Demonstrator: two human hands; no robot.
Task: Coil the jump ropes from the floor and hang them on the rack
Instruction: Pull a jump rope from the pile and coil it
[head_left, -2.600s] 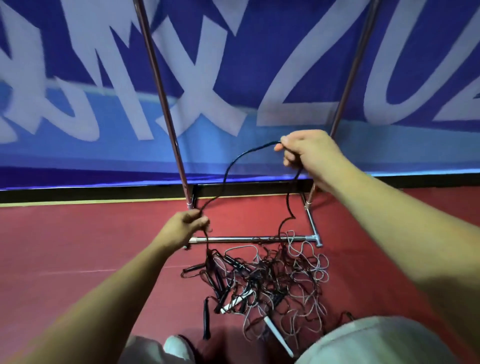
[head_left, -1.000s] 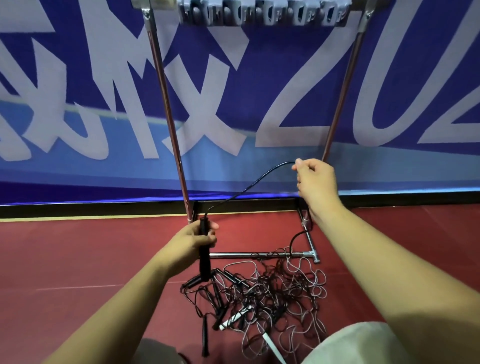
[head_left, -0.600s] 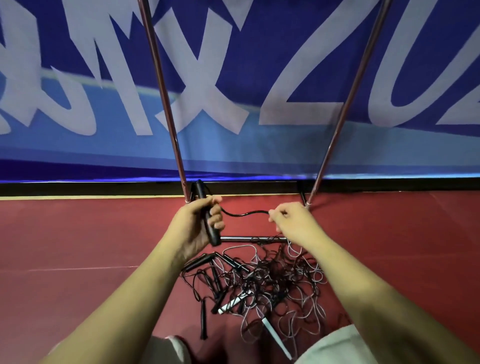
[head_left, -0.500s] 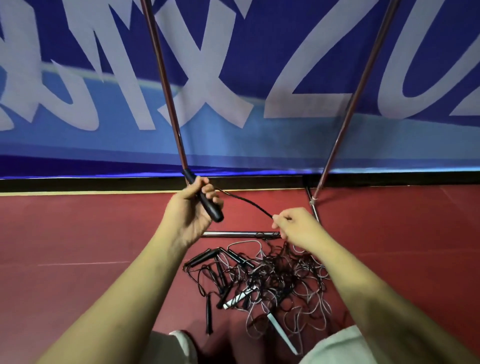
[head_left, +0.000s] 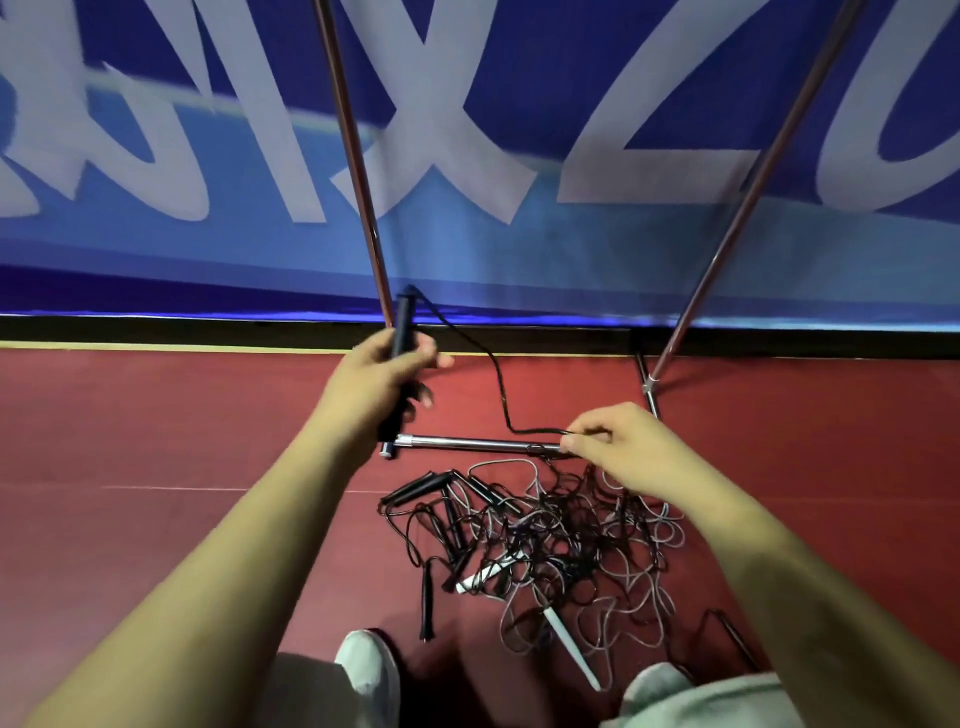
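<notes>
My left hand grips a black jump rope handle that stands almost upright, its top poking above my fist. From the handle's top a thin black cord sags down and right to my right hand, which pinches it between thumb and fingers. Below both hands a tangled pile of jump ropes, black and grey with black and white handles, lies on the red floor. The rack shows two slanted poles and a low chrome base bar; its hooks are out of view.
A blue banner with large white lettering covers the wall behind the rack. A black strip runs along the wall base. My shoe and knee sit at the bottom edge, close to the rope pile. Red floor spreads left and right.
My left hand turned the handle upright and raised it slightly. My right hand slid further right along the cord, and a longer slack loop now hangs between the hands.
</notes>
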